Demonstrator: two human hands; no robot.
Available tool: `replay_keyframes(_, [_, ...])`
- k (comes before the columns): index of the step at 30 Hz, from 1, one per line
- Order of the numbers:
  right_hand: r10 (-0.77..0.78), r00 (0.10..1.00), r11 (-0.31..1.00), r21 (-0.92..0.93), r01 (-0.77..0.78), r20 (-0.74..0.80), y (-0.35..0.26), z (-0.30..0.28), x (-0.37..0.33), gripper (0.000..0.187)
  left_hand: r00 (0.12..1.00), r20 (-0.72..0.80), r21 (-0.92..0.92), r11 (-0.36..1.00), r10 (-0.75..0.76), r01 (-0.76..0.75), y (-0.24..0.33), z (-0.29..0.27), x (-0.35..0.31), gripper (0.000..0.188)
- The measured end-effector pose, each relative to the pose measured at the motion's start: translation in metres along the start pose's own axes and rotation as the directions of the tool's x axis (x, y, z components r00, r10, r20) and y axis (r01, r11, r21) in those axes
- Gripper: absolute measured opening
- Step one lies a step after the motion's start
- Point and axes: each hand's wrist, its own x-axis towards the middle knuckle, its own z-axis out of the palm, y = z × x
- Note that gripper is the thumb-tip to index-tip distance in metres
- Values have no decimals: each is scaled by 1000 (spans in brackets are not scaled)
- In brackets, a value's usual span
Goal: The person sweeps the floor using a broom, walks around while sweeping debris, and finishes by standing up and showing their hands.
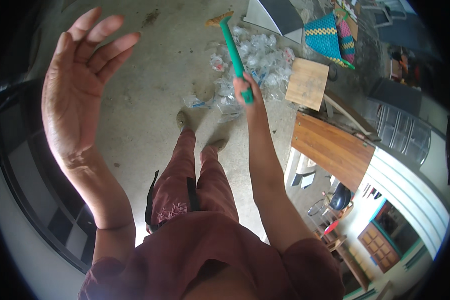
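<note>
My left hand (77,102) is raised at the upper left, empty, with its palm turned inward and its fingers apart. My right hand (247,87) reaches forward, wrapped round the lower part of a green handle. That handle belongs to a broom (232,49), which points away from me and ends in a small tan bristle head. The bristle end appears above the concrete floor, though I cannot tell whether it touches. Beside and beyond the handle lies a loose heap of crumpled clear plastic (271,65), with a few red and blue bits in it.
Right of the heap lies a square wooden board (307,84). A blue woven bag (324,39) with yellow bands stands farther back. A long brown wooden panel (332,147) and clear plastic drawers (402,129) are on the right. Dark-framed panels (35,180) line the left side.
</note>
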Motion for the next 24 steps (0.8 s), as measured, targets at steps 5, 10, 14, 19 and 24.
replay_keyframes(5, [-105, 993, 944, 318, 83, 54, -51, -13, -5, 17, 1000, 11, -39, 999, -23, 23, -19, 26, 7, 43])
replay_keyframes(10, [-193, 973, 904, 409, 127, 126, -25, -98, -110, 18, 995, -24, -42, 995, -94, 93, -38, 59, 13, 42])
replay_keyframes(14, [-282, 959, 879, 407, 249, 20, 35, -126, -184, 22, 993, -18, -13, 993, -115, 114, -47, 88, 20, 41])
replay_keyframes(19, [-338, 941, 876, 368, 313, 3, 99, -113, -236, 25, 964, -70, 158, 952, -256, 264, -104, 88, 23, 42])
replay_keyframes(24, [-305, 939, 915, 321, 243, 159, 41, -97, -206, 25, 662, -261, 183, 638, -702, 748, -248, 41, -42, 29])
